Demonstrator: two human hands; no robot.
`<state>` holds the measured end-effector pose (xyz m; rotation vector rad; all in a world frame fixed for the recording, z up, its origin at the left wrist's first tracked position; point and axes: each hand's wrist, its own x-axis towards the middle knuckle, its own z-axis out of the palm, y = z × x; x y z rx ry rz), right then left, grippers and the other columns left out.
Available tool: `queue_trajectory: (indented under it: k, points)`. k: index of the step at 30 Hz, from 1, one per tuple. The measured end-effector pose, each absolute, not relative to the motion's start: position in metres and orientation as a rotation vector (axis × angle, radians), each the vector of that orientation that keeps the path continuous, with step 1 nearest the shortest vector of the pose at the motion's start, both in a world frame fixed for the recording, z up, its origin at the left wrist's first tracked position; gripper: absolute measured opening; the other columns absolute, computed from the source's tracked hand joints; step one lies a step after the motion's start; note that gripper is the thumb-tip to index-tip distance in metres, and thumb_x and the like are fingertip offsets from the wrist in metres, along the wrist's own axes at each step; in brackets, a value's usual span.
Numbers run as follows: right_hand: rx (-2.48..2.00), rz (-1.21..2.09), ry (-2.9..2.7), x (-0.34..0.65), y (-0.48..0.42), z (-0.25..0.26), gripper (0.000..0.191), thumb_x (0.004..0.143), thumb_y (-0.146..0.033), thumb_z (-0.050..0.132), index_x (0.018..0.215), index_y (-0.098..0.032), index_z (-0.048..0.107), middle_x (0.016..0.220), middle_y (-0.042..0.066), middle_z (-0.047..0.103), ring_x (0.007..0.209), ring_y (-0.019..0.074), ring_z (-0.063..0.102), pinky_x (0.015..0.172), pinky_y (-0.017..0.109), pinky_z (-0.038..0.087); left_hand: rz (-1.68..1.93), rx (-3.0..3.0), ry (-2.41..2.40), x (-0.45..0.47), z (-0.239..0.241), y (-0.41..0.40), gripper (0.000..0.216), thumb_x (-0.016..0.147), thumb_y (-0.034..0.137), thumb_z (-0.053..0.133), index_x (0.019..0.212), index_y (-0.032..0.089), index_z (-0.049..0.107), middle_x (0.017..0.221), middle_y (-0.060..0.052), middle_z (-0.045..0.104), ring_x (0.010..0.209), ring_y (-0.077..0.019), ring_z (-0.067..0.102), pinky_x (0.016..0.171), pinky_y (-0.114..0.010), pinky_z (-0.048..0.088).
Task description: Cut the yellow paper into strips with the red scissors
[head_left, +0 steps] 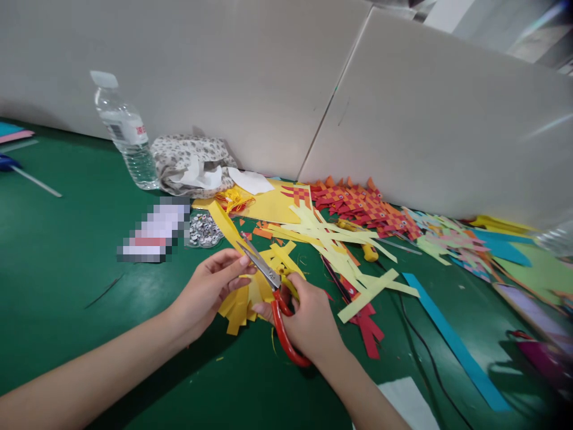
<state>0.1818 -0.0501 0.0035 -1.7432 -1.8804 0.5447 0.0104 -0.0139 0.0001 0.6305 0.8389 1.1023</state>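
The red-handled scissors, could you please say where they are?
In the head view, the red-handled scissors are below centre, in the right hand, blades beside the left hand.

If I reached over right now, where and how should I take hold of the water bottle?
I'd grip the water bottle around its labelled middle, coming from the near left: it stands tall and slim, the patterned pouch sits close by its right, and the grey wall panel rises behind.
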Motion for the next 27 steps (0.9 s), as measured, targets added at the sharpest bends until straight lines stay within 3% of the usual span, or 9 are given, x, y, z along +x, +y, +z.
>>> queue_trajectory:
  k: [12, 27]
  points:
    - [-1.749, 0.444, -1.889, 0.180, -0.048, 0.005, 0.044, 0.062, -0.047, 0.066, 0.060, -0.023, 0.029, 0.051, -0.007, 0.041, 0.045, 0.0086, 0.033, 0.044, 0.021, 0.026, 1.082, 0.634, 0.851, 0.010, -0.001, -0.014, 0.013, 0.067, 0.026, 0.075, 0.073, 0.018, 0.066, 0.073, 0.000, 0.067, 0.071, -0.0099, 0.062, 0.067, -0.018, 0.051]
    - [-1.733, 0.400, -1.905, 0.184, -0.048, 0.004, 0.040, 0.065, -0.049, 0.064, 0.062, -0.022, 0.034, 0.053, -0.006, 0.045, 0.046, 0.0089, 0.037, 0.043, 0.021, 0.028, 1.202, 0.745, 0.821, 0.003, 0.007, -0.004, 0.010, 0.068, 0.023, 0.074, 0.073, 0.019, 0.066, 0.073, 0.003, 0.064, 0.070, -0.0093, 0.058, 0.063, -0.018, 0.051]
